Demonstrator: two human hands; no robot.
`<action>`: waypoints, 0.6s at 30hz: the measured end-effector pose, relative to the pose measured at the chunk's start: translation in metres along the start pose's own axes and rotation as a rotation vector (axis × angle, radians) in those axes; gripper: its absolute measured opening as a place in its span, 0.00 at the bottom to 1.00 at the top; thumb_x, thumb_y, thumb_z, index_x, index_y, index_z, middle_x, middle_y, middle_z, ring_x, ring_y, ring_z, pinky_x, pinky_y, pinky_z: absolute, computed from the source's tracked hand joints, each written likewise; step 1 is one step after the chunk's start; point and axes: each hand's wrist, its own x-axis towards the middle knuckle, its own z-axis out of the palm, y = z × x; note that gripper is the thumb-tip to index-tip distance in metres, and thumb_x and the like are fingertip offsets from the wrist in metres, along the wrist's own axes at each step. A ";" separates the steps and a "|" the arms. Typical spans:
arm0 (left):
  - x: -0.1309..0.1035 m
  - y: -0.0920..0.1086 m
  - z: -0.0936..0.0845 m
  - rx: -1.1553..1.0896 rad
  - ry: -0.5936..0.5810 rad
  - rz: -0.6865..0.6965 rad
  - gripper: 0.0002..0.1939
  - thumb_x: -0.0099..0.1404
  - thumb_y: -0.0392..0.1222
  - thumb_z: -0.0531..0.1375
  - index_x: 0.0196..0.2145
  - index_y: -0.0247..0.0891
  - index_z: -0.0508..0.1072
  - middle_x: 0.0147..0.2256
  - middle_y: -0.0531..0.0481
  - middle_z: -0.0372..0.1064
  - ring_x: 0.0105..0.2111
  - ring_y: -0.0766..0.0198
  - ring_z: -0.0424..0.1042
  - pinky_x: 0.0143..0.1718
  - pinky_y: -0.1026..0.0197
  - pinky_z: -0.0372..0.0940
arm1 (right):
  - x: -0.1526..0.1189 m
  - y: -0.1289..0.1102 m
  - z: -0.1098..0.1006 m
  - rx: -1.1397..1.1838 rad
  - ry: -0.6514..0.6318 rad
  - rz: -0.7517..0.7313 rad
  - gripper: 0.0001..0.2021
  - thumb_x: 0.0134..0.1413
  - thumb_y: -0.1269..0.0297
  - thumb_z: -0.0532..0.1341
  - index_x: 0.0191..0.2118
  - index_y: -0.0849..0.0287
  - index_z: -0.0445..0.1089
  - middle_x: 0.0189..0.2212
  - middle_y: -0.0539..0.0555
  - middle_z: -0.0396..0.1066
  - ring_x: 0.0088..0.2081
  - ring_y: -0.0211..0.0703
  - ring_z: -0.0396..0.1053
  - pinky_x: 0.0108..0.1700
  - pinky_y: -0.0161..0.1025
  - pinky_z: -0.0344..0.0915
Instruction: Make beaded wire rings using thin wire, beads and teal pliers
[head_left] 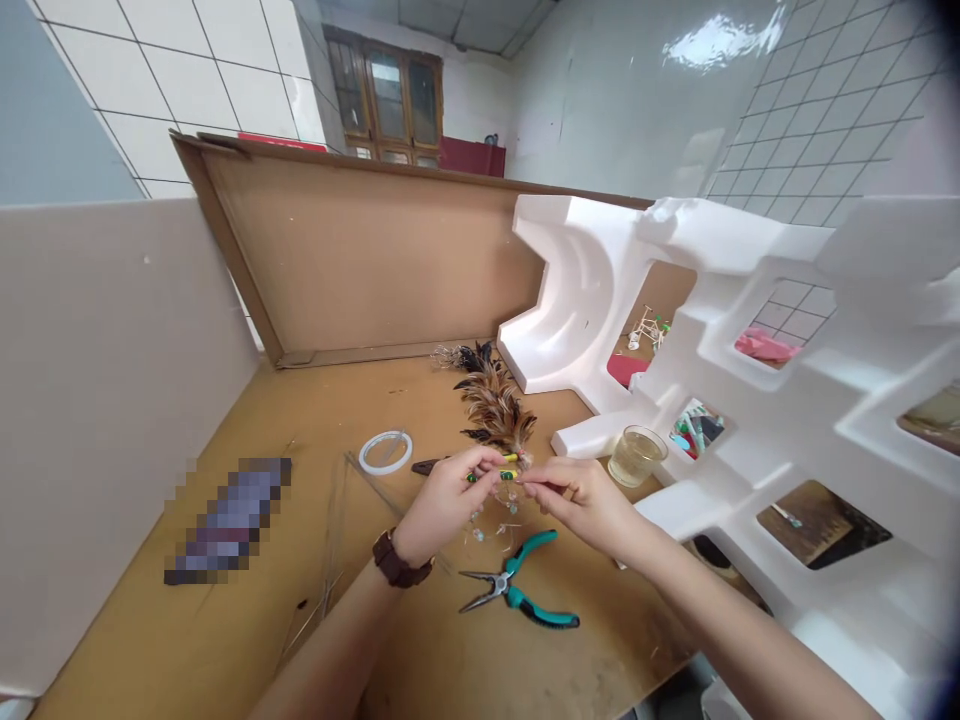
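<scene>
My left hand (pixel 455 497), with a dark watch on its wrist, pinches a small yellow-and-green piece (pixel 508 475) between thumb and fingers. At the right end of that piece, the thumb and fingertips of my right hand (pixel 579 497) are pressed together; what they hold is too small to make out. Brown and black feathers (pixel 495 405) lie bunched just beyond my fingertips. Below the hands are clear bead-like bits on thin strands (pixel 480 535). Needle-nose pliers (pixel 501 585) with teal handles lie with their jaws apart, nearer to me.
A white ring (pixel 385 453) and thin clear strips (pixel 334 530) lie left of my hands. A glass of pale liquid (pixel 637 457) stands at the right beside a large white foam block (pixel 600 290). Cardboard (pixel 375 260) walls the table's back. A pixelated patch covers something at left.
</scene>
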 end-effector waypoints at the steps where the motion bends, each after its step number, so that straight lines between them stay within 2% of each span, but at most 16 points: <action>1: 0.000 0.000 0.001 0.004 -0.001 0.009 0.11 0.61 0.43 0.54 0.39 0.37 0.70 0.29 0.50 0.68 0.26 0.67 0.68 0.24 0.67 0.65 | -0.001 0.000 0.000 -0.024 -0.002 -0.018 0.12 0.57 0.62 0.54 0.42 0.50 0.73 0.26 0.51 0.72 0.27 0.39 0.67 0.31 0.35 0.62; 4: -0.002 0.001 0.001 -0.033 -0.004 -0.007 0.11 0.61 0.43 0.54 0.38 0.36 0.69 0.27 0.51 0.67 0.26 0.67 0.67 0.25 0.66 0.65 | -0.003 0.001 0.002 -0.068 -0.013 -0.044 0.12 0.57 0.63 0.54 0.43 0.50 0.73 0.25 0.52 0.71 0.28 0.39 0.66 0.32 0.35 0.61; 12: -0.001 0.009 -0.006 -0.246 -0.018 -0.105 0.10 0.58 0.44 0.57 0.34 0.34 0.66 0.26 0.52 0.66 0.25 0.69 0.66 0.21 0.69 0.60 | -0.005 -0.005 0.003 -0.008 -0.023 -0.062 0.12 0.57 0.62 0.54 0.43 0.51 0.73 0.26 0.52 0.71 0.29 0.39 0.66 0.34 0.37 0.63; 15: -0.002 0.011 -0.007 -0.288 -0.051 -0.117 0.10 0.57 0.44 0.57 0.34 0.34 0.66 0.26 0.52 0.66 0.24 0.70 0.65 0.21 0.68 0.60 | -0.006 -0.005 0.002 0.179 -0.048 0.039 0.11 0.55 0.59 0.56 0.39 0.53 0.74 0.28 0.52 0.71 0.28 0.38 0.67 0.34 0.37 0.64; 18: -0.003 0.012 -0.007 -0.327 -0.097 -0.109 0.10 0.57 0.43 0.58 0.34 0.34 0.67 0.26 0.52 0.66 0.25 0.69 0.65 0.21 0.68 0.60 | -0.006 -0.003 0.004 0.500 -0.095 0.209 0.11 0.51 0.56 0.59 0.35 0.55 0.74 0.28 0.51 0.71 0.25 0.36 0.67 0.31 0.36 0.66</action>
